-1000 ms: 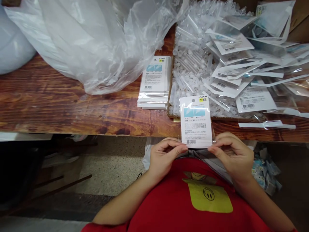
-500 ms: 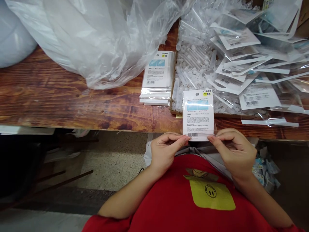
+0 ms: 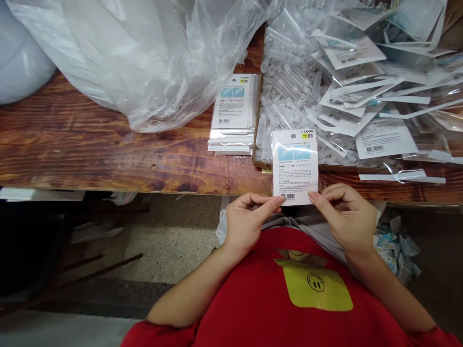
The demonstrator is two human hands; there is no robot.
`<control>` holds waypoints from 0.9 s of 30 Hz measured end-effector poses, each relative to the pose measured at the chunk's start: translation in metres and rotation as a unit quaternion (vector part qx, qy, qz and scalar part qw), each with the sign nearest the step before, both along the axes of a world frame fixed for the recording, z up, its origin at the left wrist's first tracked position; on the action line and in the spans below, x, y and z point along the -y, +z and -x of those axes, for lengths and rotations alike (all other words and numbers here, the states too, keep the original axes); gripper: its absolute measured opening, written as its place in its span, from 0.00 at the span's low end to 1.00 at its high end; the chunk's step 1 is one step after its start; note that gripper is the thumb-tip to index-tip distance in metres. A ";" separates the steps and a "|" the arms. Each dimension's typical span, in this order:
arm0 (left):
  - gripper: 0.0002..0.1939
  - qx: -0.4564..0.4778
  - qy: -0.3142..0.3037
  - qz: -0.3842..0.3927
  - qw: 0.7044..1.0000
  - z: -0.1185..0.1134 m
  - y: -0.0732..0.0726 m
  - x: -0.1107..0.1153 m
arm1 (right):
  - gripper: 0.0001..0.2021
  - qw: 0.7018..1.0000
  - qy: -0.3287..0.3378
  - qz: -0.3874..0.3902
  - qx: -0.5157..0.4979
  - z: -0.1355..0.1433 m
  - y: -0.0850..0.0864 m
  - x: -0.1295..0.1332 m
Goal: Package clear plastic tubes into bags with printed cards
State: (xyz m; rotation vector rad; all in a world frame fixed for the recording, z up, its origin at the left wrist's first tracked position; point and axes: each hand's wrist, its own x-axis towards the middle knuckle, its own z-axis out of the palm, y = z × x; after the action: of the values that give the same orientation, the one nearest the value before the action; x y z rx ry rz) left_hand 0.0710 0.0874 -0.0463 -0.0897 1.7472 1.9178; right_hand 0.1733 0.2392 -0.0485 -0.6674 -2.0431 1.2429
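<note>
Between my hands, at the table's front edge, a clear plastic packet with a white printed card (image 3: 294,168) stands with its barcode end towards me. My left hand (image 3: 249,217) pinches its lower left corner between thumb and fingers. On the lower right corner, my right hand (image 3: 345,214) has the same kind of pinch. Just behind the packet lies a shallow cardboard box (image 3: 307,167) of small clear plastic tubes (image 3: 291,82) and white pieces. A neat stack of similar carded packets (image 3: 233,108) is on the table left of the box.
Loose packets with white flap strips (image 3: 383,135) heap over the box's right side, some reaching the table edge. A large clear plastic bag (image 3: 144,62) covers the back left of the wooden table (image 3: 90,144). Below at right are more packets (image 3: 396,250).
The packet's flap strip at the bottom is no longer seen as a separate band; its lower end now looks flat. Both hands stay on its corners, slightly higher in view.
</note>
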 end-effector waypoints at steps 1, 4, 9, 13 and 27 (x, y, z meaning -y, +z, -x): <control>0.17 0.003 -0.002 0.001 1.000 0.000 0.000 0.000 | 0.12 1.000 0.000 0.000 -0.001 0.000 0.000 0.000; 0.17 0.022 -0.006 0.000 1.000 0.000 0.002 -0.002 | 0.13 1.000 -0.003 -0.007 0.005 0.002 -0.001 0.000; 0.20 0.067 0.014 -0.029 0.997 0.001 0.004 -0.004 | 0.14 0.974 -0.008 -0.222 -0.036 -0.001 0.000 -0.004; 0.22 0.098 0.018 -0.047 0.994 0.001 0.005 -0.004 | 0.19 0.853 0.082 -0.514 -0.030 -0.005 0.004 -0.009; 0.23 -0.478 -0.142 0.039 0.866 0.040 0.092 0.007 | 0.27 0.883 0.149 -0.445 0.019 0.005 0.044 -0.039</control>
State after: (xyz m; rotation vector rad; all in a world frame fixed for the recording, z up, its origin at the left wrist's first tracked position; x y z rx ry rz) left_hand 0.0310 0.0805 0.0459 1.2146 2.2381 1.7596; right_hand 0.1685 0.2786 -0.0041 0.0708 -2.4846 0.3024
